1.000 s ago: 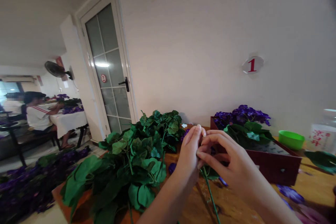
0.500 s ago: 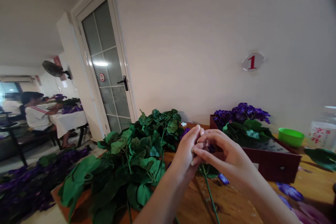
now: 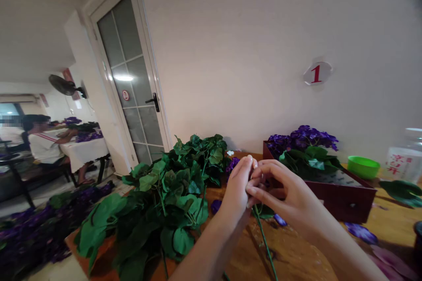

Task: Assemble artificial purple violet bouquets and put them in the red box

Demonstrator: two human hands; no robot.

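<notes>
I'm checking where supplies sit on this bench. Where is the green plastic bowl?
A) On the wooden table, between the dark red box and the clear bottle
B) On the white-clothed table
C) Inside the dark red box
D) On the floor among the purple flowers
A. The green plastic bowl sits on the wooden table, beyond the dark red box and to the left of the clear bottle.

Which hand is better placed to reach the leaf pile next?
Left, probably: the left hand sits beside the green leaf pile; the right hand is farther off, near the dark red box.
</notes>
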